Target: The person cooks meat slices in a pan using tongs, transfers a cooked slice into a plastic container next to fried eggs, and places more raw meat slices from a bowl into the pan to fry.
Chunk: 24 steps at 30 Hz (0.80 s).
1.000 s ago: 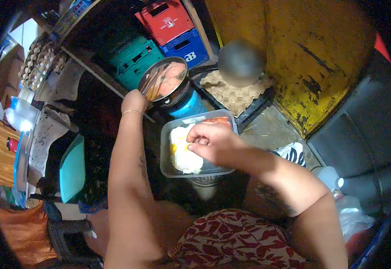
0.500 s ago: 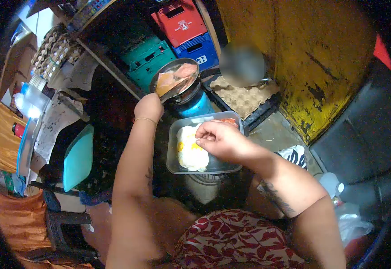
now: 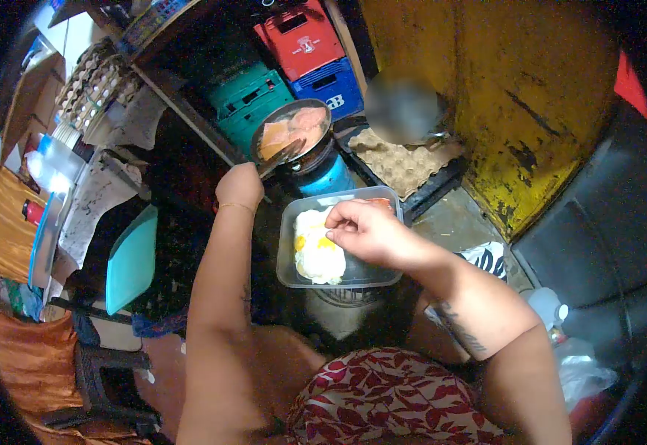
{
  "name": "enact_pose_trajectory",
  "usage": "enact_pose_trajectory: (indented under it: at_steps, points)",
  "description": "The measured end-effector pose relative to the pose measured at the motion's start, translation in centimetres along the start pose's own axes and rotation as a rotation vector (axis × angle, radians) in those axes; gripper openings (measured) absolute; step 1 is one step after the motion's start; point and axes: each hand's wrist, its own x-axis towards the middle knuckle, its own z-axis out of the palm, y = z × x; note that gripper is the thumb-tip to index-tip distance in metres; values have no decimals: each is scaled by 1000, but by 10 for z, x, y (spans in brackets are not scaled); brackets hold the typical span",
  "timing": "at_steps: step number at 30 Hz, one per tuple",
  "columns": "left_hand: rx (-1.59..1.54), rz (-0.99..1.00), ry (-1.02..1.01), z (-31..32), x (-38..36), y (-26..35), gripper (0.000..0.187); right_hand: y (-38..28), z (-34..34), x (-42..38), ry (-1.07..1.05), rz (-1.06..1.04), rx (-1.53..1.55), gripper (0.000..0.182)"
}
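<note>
My left hand (image 3: 240,184) is closed round the handle of a dark slotted utensil (image 3: 289,150), whose head lies over the near part of the frying pan (image 3: 263,124). Pinkish slices of meat (image 3: 309,119) lie in the pan, on a blue stove (image 3: 329,176). Over the clear plastic container (image 3: 372,276), my right hand (image 3: 368,233) has its fingers curled in towards the thumb; anything between them is hidden. Beneath and beside it are fried eggs (image 3: 320,263) with yellow yolks. A reddish piece of food (image 3: 380,202) shows at the container's far edge.
Red (image 3: 301,43), blue (image 3: 332,85) and green (image 3: 251,96) crates stand behind the pan. An egg tray (image 3: 401,162) lies right of the stove, beside a yellow panel (image 3: 501,111). A teal lid (image 3: 132,259) and stacked egg trays (image 3: 93,93) are at left.
My left hand has shifted slightly left and down, and the utensil's head now shows over the meat slices. My right hand has stayed nearly in place.
</note>
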Motion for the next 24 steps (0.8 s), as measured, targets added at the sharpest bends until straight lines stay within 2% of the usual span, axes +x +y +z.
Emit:
enact_pose_trajectory:
  at_steps: [1, 3, 8, 10, 14, 16, 20, 22, 24]
  points:
    - [-3, 2, -2, 0, 1, 2, 19, -1, 0, 0, 3, 22, -1, 21]
    - [27, 14, -55, -5, 3, 7, 19, -2, -1, 0, 4, 2, -34, 21]
    - [36, 31, -22, -10, 3, 11, 20, -7, -4, -3, -3, -31, -96, 21]
    - [36, 37, -4, -9, 3, 10, 20, -12, -6, -4, 18, -30, -77, 13]
    - [8, 11, -39, 1, 10, 12, 23, -4, -4, -2, 5, -10, -23, 14]
    - [-19, 7, -19, -1, 10, 17, 27, -5, -3, -1, 27, -146, -147, 14]
    - [-20, 54, -15, -3, 8, 17, 20, -17, -10, -3, -30, -64, -158, 19]
    - [4, 49, -89, -7, 8, 19, 21, -15, -10, -2, -33, -32, -168, 19]
    - [-30, 31, -34, -7, 12, 20, 22, -14, -8, -1, -37, -36, -153, 19]
